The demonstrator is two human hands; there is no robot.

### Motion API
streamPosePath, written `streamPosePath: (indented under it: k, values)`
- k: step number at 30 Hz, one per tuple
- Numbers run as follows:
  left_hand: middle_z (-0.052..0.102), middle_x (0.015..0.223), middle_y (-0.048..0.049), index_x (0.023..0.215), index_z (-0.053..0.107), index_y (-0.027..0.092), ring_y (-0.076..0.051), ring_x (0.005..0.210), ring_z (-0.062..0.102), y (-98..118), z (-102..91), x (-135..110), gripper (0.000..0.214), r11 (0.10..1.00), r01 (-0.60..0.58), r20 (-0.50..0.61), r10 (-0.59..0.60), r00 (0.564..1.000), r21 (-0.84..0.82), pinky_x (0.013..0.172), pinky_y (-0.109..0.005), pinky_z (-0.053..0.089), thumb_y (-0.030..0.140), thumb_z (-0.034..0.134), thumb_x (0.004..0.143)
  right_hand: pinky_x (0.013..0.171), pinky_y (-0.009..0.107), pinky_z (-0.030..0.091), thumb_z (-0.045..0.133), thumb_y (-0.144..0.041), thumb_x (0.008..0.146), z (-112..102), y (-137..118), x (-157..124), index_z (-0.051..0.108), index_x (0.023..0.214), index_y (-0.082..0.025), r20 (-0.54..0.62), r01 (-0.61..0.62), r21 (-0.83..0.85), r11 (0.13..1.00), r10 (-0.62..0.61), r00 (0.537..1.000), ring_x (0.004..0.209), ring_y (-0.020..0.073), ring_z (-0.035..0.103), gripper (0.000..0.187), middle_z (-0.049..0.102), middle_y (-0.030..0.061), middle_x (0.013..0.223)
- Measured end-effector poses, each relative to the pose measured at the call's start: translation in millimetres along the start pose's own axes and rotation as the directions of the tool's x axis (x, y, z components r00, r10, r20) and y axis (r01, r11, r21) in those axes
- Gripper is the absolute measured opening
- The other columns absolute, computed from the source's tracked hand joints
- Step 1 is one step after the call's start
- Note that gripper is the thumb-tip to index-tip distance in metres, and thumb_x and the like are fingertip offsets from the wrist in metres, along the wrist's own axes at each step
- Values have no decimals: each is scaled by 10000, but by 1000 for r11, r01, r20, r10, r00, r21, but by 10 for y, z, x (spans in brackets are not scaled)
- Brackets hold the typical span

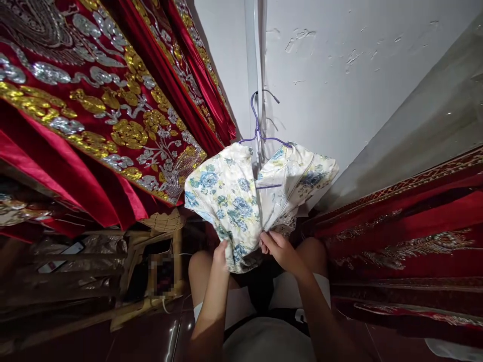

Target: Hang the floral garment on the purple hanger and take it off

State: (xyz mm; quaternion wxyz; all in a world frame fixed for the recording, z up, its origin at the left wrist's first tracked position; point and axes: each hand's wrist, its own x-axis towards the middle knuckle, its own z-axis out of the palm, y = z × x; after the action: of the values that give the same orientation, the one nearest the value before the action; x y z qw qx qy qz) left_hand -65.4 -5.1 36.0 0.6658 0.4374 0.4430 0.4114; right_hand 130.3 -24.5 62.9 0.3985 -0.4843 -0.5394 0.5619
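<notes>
A white garment with blue and yellow flowers hangs on a purple wire hanger hooked near a white pipe on the wall. My left hand grips the garment's lower left edge, fingers closed on the cloth. My right hand pinches the lower edge on the right, fingers closed on the fabric. Both hands are just above my knees, holding the hem bunched together.
Red cloth with gold and silver embroidery hangs at the left and overhead. More red embroidered fabric lies at the right. A wooden chair or rack stands at lower left. A white wall is behind the hanger.
</notes>
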Motion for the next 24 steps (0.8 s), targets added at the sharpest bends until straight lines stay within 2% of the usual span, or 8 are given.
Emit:
streamPosePath:
  k: [2, 3, 6, 10, 13, 19, 24]
  values:
    - [733, 1222, -82, 1278, 681, 309, -344, 1189, 677, 1, -3, 16, 635, 993, 10, -73, -19, 997, -117, 1008, -499, 572, 647, 775, 748, 697, 311, 440, 472, -607, 1014, 49, 31, 19, 607, 730, -213, 51, 20, -18, 1000, -19, 999, 699, 176, 585, 503, 619, 26, 694]
    - [747, 1204, -70, 1290, 678, 324, -358, 1199, 679, 16, 6, 16, 707, 984, 14, -108, -33, 994, -177, 1025, -501, 566, 616, 833, 664, 684, 307, 440, 472, -589, 1016, 82, 45, 29, 600, 725, -214, 51, 32, -4, 999, -32, 998, 689, 172, 580, 492, 617, 25, 692]
    - [753, 1219, -62, 1329, 652, 312, -358, 1248, 662, 74, 59, 17, 848, 961, 38, -184, -91, 979, -274, 1090, -493, 530, 479, 916, 541, 635, 295, 440, 537, -504, 972, 173, 67, 56, 573, 693, -217, -32, 53, 88, 995, -50, 998, 632, 160, 545, 402, 581, 11, 646]
    - [738, 1271, -70, 1266, 673, 293, -365, 1332, 608, 83, 108, 51, 814, 951, 64, -238, -141, 961, -302, 1146, -475, 489, 434, 943, 510, 547, 290, 392, 592, -356, 840, 165, 60, 78, 593, 622, -217, -207, 6, 120, 993, 19, 978, 536, 154, 487, 259, 515, -4, 530]
    - [731, 1289, -60, 1265, 671, 309, -370, 1319, 621, 64, 107, 78, 785, 946, 57, -224, -134, 965, -320, 1111, -488, 519, 450, 932, 538, 532, 288, 368, 603, -363, 819, 88, 65, 84, 594, 612, -213, -269, -10, 104, 995, 38, 963, 518, 150, 476, 256, 505, -6, 508]
    - [744, 1246, -66, 1274, 678, 306, -371, 1254, 665, 43, 125, 50, 731, 949, 65, -158, -118, 980, -309, 1077, -498, 545, 470, 898, 597, 598, 281, 432, 658, -437, 863, 90, 114, 81, 578, 790, -218, -186, 76, 142, 987, -49, 981, 613, 154, 550, 244, 571, -18, 645]
    - [742, 1205, -98, 1092, 719, 234, -379, 1277, 637, -8, 91, 61, 625, 949, 59, -292, -154, 944, -310, 1127, -482, 494, 408, 948, 537, 564, 267, 416, 600, -393, 858, 138, 97, 69, 532, 670, -222, -175, 70, 168, 983, -40, 984, 563, 137, 508, 264, 548, -16, 577]
